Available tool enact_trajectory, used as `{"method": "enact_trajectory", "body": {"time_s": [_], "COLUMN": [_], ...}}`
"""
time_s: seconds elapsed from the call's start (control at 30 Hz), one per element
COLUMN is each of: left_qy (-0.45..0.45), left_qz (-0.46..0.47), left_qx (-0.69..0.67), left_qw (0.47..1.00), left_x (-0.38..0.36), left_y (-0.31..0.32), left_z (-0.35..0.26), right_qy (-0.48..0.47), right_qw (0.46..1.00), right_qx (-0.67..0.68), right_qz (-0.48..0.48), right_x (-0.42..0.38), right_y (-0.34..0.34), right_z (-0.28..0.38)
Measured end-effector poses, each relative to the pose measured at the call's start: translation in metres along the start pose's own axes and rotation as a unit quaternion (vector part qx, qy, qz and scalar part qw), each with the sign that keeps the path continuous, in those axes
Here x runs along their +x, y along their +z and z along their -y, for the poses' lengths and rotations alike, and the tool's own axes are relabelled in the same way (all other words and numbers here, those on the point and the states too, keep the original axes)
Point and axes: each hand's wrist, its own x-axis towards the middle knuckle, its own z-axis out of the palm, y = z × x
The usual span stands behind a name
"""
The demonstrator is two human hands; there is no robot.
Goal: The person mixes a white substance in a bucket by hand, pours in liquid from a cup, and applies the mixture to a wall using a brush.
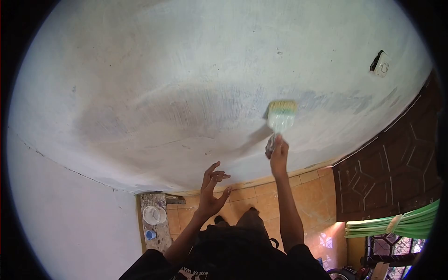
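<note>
My right hand (278, 153) is wrapped round the handle of a wide paintbrush (282, 114), its pale bristles pointing up against the wall (210, 70). The brush has a yellowish tip and a whitish-green body. Around the bristles, a band of the wall shows bluish-grey streaks. My left hand (214, 191) hangs in the air in front of the lower wall, fingers apart and nothing in it.
A paint-stained wooden bench (161, 233) at lower left carries a clear tub (154, 215) and a blue cup (150, 234). A loose wall switch (381, 64) is at upper right. The dark carved door (387, 172) and green curtain (410, 219) stand right, above orange floor tiles (303, 200).
</note>
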Motion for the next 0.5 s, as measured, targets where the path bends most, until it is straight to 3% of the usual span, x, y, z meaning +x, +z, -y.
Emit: {"method": "enact_trajectory", "body": {"time_s": [0.1,0.2,0.3,0.37,0.5], "left_qy": [-0.008,-0.017,-0.046,-0.046,0.023], "left_qz": [-0.013,-0.037,-0.038,-0.036,-0.045], "left_qx": [0.012,0.030,0.012,0.010,0.040], "left_qw": [1.000,0.999,0.998,0.998,0.998], "left_x": [-0.002,0.006,0.011,0.024,0.038], "left_y": [0.004,0.009,0.025,0.039,0.064], "left_z": [-0.003,-0.003,-0.004,-0.010,-0.017], "right_qy": [0.084,0.124,0.038,0.044,0.023], "right_qw": [0.996,0.989,0.997,0.996,0.998], "right_qx": [0.031,0.080,0.065,0.066,0.006], "right_qz": [0.024,0.025,0.033,0.041,0.062], "right_x": [-0.041,-0.056,-0.011,0.023,0.032], "right_y": [-0.016,-0.021,-0.025,-0.032,-0.057], "right_z": [-0.053,-0.037,0.030,0.060,0.013]}}
